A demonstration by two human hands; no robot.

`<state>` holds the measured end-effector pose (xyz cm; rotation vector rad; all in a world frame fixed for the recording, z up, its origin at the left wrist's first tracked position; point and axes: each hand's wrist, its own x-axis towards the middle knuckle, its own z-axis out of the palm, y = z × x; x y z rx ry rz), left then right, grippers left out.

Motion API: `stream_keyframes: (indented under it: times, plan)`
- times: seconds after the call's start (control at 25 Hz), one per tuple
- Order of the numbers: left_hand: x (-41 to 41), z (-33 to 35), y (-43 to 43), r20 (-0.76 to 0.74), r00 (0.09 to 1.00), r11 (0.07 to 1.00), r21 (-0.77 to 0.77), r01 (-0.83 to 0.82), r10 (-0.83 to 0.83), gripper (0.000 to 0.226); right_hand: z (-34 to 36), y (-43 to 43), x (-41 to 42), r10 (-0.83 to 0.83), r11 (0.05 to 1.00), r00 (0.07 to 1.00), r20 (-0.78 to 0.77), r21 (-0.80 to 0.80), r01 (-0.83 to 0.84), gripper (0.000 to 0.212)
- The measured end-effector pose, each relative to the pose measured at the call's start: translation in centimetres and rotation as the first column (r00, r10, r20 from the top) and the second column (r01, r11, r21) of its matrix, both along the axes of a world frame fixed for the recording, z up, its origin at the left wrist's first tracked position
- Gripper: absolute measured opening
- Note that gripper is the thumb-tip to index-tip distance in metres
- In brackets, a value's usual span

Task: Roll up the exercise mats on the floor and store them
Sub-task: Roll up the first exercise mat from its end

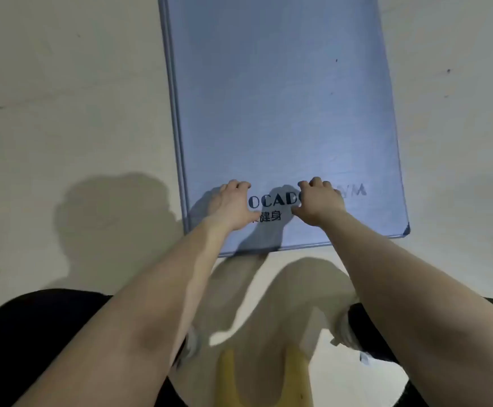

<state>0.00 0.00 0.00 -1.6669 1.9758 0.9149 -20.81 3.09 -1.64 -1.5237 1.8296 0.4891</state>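
On the pale floor (63, 98) a blue exercise mat (283, 98) lies flat, unrolled. Near its closest edge, over the printed lettering (271, 201), the left hand (230, 205) and right hand (320, 201) press down, fingers curled, each grip holding nothing.

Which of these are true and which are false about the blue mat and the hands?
1. The mat is blue. True.
2. The mat is already rolled into a tube. False: it lies flat on the pale floor, with no roll started.
3. Both hands are on the near end of the mat. True: the left hand and the right hand rest on it with fingers curled, beside the dark printed letters.
4. The hands are holding a ball. False: they touch only the mat.
5. A second mat edge shows along the left side. True: a thin blue strip peeks out there, under the top one.
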Motion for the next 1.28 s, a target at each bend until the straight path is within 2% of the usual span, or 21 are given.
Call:
stream_keyframes:
  times: [0.08, 0.2, 0.28, 0.36, 0.44, 0.56, 0.6, 0.68, 0.76, 0.88, 0.96, 1.08, 1.2, 1.28]
  plan:
    - [-0.1, -3.5, 2.5, 0.032, 0.995, 0.996, -0.002, 0.094, -0.094, 0.087, -3.3, 2.4, 0.9, -0.023, 1.000, 1.000, -0.004, 0.000, 0.023, 0.053]
    - [0.2, -7.0, 7.0, 0.074, 0.990, 0.990, 0.083, 0.116, -0.122, 0.098, -6.4, 6.6, 1.6, -0.055, 0.996, 0.998, 0.034, 0.068, 0.053, 0.055]
    - [0.9, -9.0, 9.1, 0.123, 0.974, 0.981, 0.055, 0.186, -0.192, 0.100, -8.4, 8.8, 0.8, 0.075, 0.997, 0.997, -0.029, 0.028, -0.074, 0.071]
    - [1.6, -10.2, 9.8, 0.149, 0.962, 0.971, -0.035, 0.235, -0.227, 0.096, -9.7, 9.4, -0.2, 0.213, 0.974, 0.969, -0.125, -0.055, -0.221, 0.082]
    - [1.9, -10.5, 10.2, 0.113, 0.968, 0.971, -0.058, 0.232, -0.225, 0.082, -10.0, 9.6, -1.0, 0.293, 0.946, 0.943, -0.160, -0.094, -0.310, 0.079]
    - [2.7, -9.1, 10.7, 0.050, 0.943, 0.941, -0.067, 0.332, -0.329, 0.042, -8.4, 9.9, -2.1, 0.374, 0.914, 0.914, -0.155, -0.105, -0.392, 0.061]
    - [2.9, -8.4, 10.9, 0.036, 0.941, 0.935, -0.108, 0.338, -0.336, 0.031, -7.4, 10.1, -2.6, 0.386, 0.908, 0.911, -0.145, -0.116, -0.404, 0.056]
    - [3.2, -6.8, 11.1, 0.084, 0.946, 0.915, -0.238, 0.324, -0.313, 0.023, -5.3, 10.9, -3.4, 0.387, 0.881, 0.903, -0.186, -0.216, -0.422, 0.046]
    - [3.0, -5.7, 10.4, 0.122, 0.961, 0.896, -0.348, 0.275, -0.247, 0.028, -4.3, 10.8, -4.0, 0.338, 0.850, 0.914, -0.224, -0.345, -0.398, 0.042]
    - [2.4, -5.0, 7.5, 0.049, 0.996, 0.895, -0.438, 0.084, -0.069, 0.024, -3.3, 7.5, -3.8, 0.170, 0.836, 0.970, -0.172, -0.497, -0.234, 0.043]
    - [2.6, -5.3, 5.2, 0.002, 1.000, 0.891, -0.453, 0.019, -0.020, 0.023, -3.1, 4.7, -4.0, 0.069, 0.870, 0.989, -0.134, -0.477, -0.126, 0.046]
    - [2.8, -6.3, 3.5, -0.063, 0.998, 0.948, -0.314, -0.045, 0.026, 0.025, -4.1, 3.2, -4.7, -0.024, 0.949, 1.000, 0.021, -0.313, 0.029, 0.049]
    - [2.9, -7.2, 5.0, -0.110, 0.994, 0.960, -0.280, -0.020, -0.011, 0.022, -5.8, 5.8, -4.5, -0.011, 0.969, 0.994, 0.108, -0.244, 0.038, 0.041]
    - [2.7, -7.5, 5.9, -0.120, 0.993, 0.947, -0.317, -0.042, 0.004, 0.021, -6.0, 7.0, -3.8, -0.037, 0.952, 0.997, 0.063, -0.303, 0.054, 0.038]
